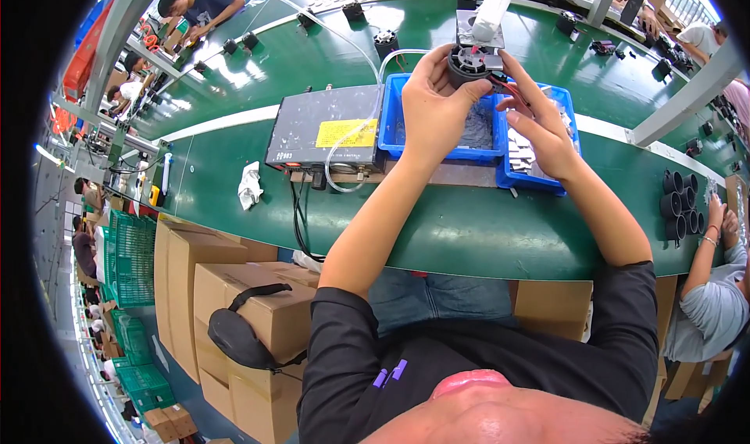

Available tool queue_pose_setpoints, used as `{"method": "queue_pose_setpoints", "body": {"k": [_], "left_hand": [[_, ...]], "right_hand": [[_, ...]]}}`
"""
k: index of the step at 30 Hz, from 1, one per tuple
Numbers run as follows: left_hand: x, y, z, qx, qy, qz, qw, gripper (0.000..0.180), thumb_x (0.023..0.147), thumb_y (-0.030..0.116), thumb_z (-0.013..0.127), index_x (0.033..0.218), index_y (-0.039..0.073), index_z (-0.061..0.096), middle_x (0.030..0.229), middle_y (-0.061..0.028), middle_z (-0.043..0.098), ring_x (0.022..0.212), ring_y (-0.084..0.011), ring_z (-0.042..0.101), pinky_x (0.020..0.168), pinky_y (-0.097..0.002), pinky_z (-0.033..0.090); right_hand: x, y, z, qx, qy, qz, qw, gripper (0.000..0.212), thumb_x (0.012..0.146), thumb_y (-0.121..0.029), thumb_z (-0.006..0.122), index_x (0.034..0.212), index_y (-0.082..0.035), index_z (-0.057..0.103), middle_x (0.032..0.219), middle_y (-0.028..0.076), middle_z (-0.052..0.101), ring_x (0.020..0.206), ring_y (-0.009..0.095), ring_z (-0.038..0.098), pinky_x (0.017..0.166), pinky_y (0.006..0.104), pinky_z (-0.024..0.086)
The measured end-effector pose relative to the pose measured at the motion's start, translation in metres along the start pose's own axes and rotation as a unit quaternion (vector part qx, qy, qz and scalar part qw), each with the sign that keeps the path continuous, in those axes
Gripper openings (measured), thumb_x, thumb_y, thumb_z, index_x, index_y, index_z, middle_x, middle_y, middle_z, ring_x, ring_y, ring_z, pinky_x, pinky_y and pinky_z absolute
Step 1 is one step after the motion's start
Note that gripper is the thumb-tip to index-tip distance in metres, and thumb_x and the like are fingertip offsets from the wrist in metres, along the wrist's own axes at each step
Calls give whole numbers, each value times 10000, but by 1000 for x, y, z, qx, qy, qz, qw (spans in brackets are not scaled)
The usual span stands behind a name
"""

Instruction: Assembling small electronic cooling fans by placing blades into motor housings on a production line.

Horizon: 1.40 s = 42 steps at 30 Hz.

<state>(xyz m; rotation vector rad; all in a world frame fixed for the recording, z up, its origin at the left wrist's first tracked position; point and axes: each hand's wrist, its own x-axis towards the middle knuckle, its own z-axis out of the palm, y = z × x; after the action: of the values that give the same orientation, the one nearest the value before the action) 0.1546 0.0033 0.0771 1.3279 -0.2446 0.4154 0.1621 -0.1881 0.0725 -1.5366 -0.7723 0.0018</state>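
Both hands are raised over the blue bins, around a black round motor unit (pixel 469 67) with red wires trailing from its right side. The fingers and thumb of my left hand (pixel 439 108) are wrapped round its left side and underside. My right hand (pixel 544 135) is at its right side, index finger stretched up along it and thumb bent near the red wires (pixel 512 91). A grey metal block (pixel 467 27) and a pale cylinder (pixel 494 10) of a fixture stand right behind the unit. The right hand's exact contact with it is partly hidden.
A blue bin (pixel 397 143) and a second blue bin (pixel 539 181) with small white pieces stand below my hands. A grey control box (pixel 320 128) with a yellow label and hose is at left. Black cups (pixel 680 202) and a co-worker's hands (pixel 723 217) are at right.
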Motion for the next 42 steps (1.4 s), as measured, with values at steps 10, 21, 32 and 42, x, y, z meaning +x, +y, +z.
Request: {"method": "queue_pose_setpoints", "body": {"k": [10,21,32,42], "left_hand": [[-3,1,-12,-19,33,-3,999,663,864,-98,810,1461,-105,523,1309,-241,721,1136,-258,751,1021,-314,605],[-3,4,-14,16,55,17,998,645,860,-119,821,1449,-71,564,1313,-222,730,1161,-241,731,1041,-320,593],[-45,-17,-7,152,58,156,974,711,748,-115,875,1394,19,613,1313,-143,736,1203,-236,697,1106,-367,551],[-46,-18,-2,168,-98,46,980,690,736,-69,882,1388,20,673,1264,-117,752,1122,-238,716,1040,-348,567]], "right_hand": [[6,0,3,30,-60,53,996,780,1041,-216,546,1762,-80,281,1701,181,434,1346,290,566,1136,397,422],[14,-3,6,55,-78,57,994,788,1060,-220,541,1776,-100,234,1681,193,447,1320,308,574,1143,431,431],[8,-11,-65,-590,-166,129,779,301,847,-185,799,1105,-31,795,1126,115,768,900,240,666,836,357,553],[16,-17,-89,-401,-269,138,864,100,810,-114,789,788,-16,790,792,63,748,667,250,630,727,385,556]]}}
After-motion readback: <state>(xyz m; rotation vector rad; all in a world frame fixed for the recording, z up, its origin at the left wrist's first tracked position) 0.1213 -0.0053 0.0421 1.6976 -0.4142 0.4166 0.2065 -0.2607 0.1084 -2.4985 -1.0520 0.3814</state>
